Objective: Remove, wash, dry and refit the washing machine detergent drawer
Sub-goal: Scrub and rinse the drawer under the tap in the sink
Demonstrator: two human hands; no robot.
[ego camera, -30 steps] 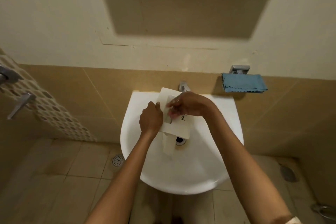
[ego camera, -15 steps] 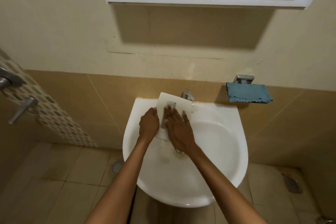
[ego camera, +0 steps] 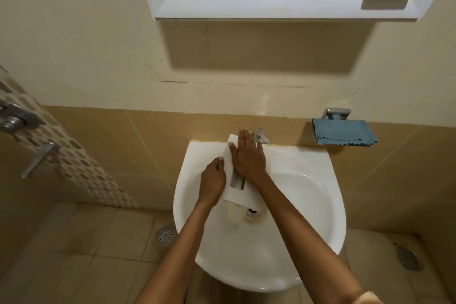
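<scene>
Across the back left rim of the white ceramic wash basin [ego camera: 303, 217] lies the white plastic detergent drawer [ego camera: 234, 195], left hand [ego camera: 213, 177] gripping its side, right hand [ego camera: 248, 158] pressing flat with straight fingers, and I fear this push may slide it down into the basin.

A white sink [ego camera: 308, 160] is fitted with a chrome tap [ego camera: 260, 135] at the middle of its back rim and a drain [ego camera: 253, 212] in the bowl. 1 white detergent drawer [ego camera: 237, 196] is laid lengthwise on it, its far end propped on the back rim just left of the tap and its near end down beside the drain.
</scene>
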